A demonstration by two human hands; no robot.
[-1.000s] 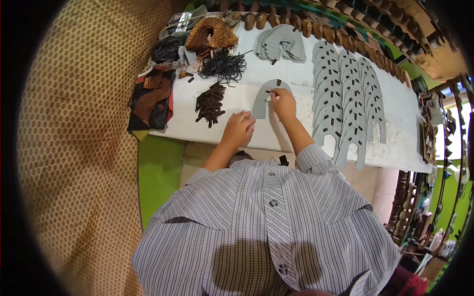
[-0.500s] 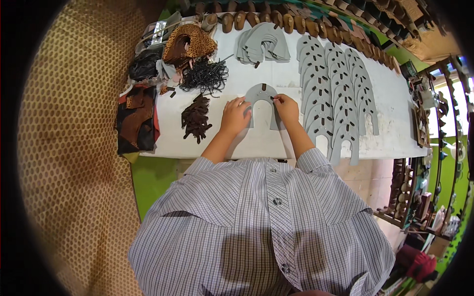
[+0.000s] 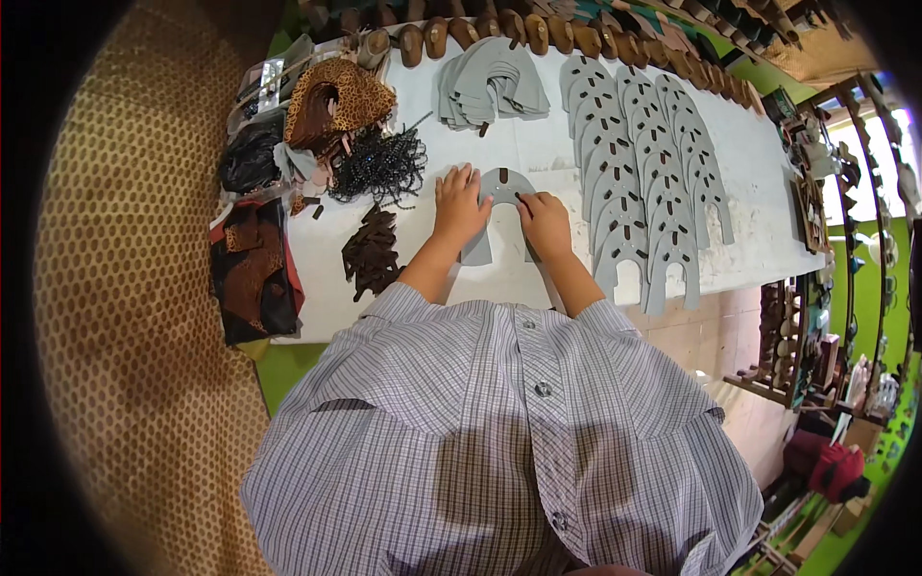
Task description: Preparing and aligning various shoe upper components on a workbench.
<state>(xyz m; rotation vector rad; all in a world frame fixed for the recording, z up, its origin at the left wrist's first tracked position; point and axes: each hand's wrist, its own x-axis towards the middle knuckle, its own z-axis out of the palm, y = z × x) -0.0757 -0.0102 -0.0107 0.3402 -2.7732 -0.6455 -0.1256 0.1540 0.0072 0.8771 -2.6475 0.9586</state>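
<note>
A grey U-shaped shoe-upper piece lies in front of me on the white-covered table, its curved end pointing away. One dark brown tab sits at the top of its curve. My left hand rests on the left side of the piece, fingers stretched out. On the right side of the curve, my right hand pinches a small dark brown tab against the grey surface. The fingers partly hide that tab. Left of my left forearm is a pile of dark brown strips.
Overlapping rows of grey pieces with brown tabs cover the right side. A stack of grey pieces lies beyond my hands. Black beaded strings and leopard-print material are at left. Wooden shoe lasts line the far edge.
The view has shifted slightly. My left hand now lies flatter, with its fingers pointing farther forward. My right hand stays at the right side of the curve, pinching the tab.
</note>
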